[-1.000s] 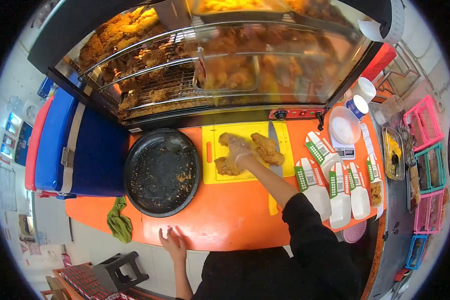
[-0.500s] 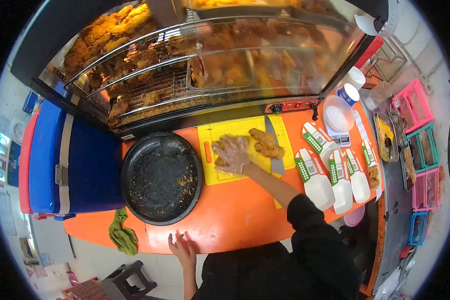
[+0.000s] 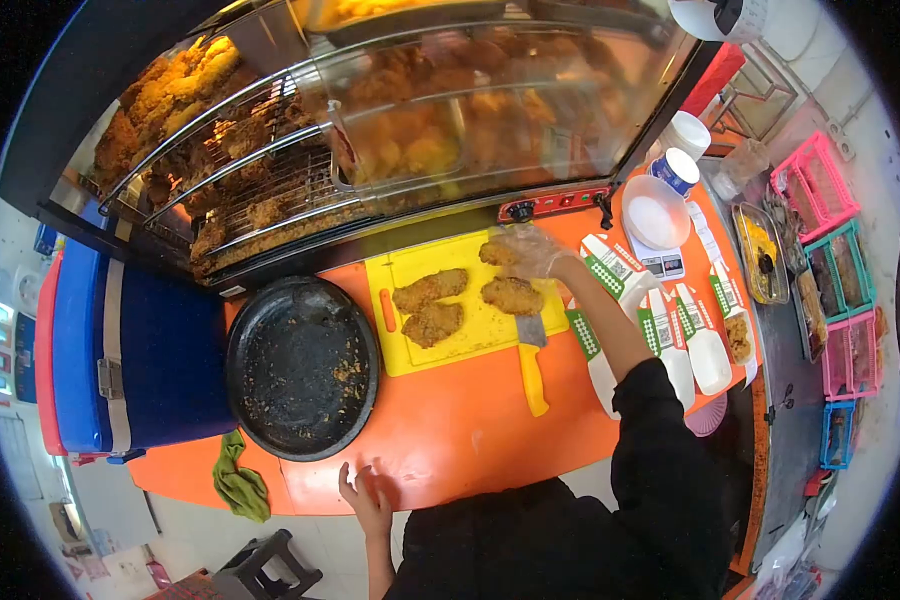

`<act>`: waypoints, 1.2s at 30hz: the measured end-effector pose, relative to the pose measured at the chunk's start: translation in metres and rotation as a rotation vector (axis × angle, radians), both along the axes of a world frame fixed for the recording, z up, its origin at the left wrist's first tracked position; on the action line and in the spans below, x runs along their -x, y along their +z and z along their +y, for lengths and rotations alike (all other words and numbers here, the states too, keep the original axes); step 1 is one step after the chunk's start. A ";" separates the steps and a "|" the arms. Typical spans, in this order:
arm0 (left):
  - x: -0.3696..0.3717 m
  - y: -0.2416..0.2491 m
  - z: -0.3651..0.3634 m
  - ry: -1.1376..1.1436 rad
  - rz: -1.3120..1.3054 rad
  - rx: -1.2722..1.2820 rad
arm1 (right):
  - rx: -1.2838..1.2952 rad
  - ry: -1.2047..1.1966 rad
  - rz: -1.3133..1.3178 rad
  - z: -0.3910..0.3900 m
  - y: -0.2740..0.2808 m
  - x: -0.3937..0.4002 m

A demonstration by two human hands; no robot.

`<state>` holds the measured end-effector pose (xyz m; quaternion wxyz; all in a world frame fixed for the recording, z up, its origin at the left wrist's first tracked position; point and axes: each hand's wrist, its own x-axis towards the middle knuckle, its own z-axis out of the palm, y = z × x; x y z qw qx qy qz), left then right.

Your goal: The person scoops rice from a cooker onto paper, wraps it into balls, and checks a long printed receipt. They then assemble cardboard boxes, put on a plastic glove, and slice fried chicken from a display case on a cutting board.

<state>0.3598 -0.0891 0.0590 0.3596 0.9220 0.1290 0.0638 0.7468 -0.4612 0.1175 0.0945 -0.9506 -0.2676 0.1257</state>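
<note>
My right hand (image 3: pixel 532 250), in a clear plastic glove, reaches over the back right of the yellow cutting board (image 3: pixel 390 352), its fingers at a fried chicken piece (image 3: pixel 497 253); blur hides its grip. Just in front of it lies another fried piece (image 3: pixel 513 296), over the knife blade, with the yellow knife handle (image 3: pixel 532 380) pointing towards me. Two more fried pieces (image 3: pixel 431 290) (image 3: pixel 434 324) rest on the board's left half. My bare left hand (image 3: pixel 368 495) is at the table's front edge, fingers apart and holding nothing.
A round black pan (image 3: pixel 300 370) sits left of the board, beside a blue cooler box (image 3: pixel 175 350) and a green cloth (image 3: pixel 238 480). Behind stands a glass display warmer (image 3: pixel 410 130). White paper boxes (image 3: pixel 708 368), a bowl (image 3: pixel 655 212) and a scale (image 3: pixel 664 264) are at the right.
My right hand has moved right, from the pieces at the board's left to those at its right. The view has shifted, and the knife handle now shows. My left hand stays at the edge.
</note>
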 end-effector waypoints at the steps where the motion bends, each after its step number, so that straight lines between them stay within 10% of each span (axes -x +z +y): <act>1: 0.000 -0.001 -0.004 0.025 -0.014 0.027 | 0.045 0.128 0.109 0.010 0.036 0.012; 6: 0.006 -0.013 -0.021 0.044 -0.055 0.087 | -0.184 0.235 -0.059 0.004 -0.044 0.017; 9: 0.003 -0.011 -0.031 0.024 -0.061 0.102 | -0.105 0.004 -0.631 0.012 -0.026 0.035; 14: -0.044 0.022 -0.060 -0.175 -0.132 -0.104 | -0.212 -0.709 -0.067 0.025 0.022 0.160; 16: -0.082 0.020 -0.077 -0.288 -0.308 -0.191 | -0.052 -0.609 -0.668 0.029 -0.038 0.218; 19: -0.157 0.034 -0.125 -0.426 -0.376 -0.311 | -0.198 -0.878 -0.099 0.036 -0.050 0.224; 25: -0.262 0.041 -0.209 -0.610 -0.374 -0.416 | -0.576 -0.841 -0.299 0.026 -0.071 0.232; 36: -0.282 0.041 -0.218 -0.618 -0.227 -0.413 | -0.269 -1.042 -0.286 0.009 0.032 0.292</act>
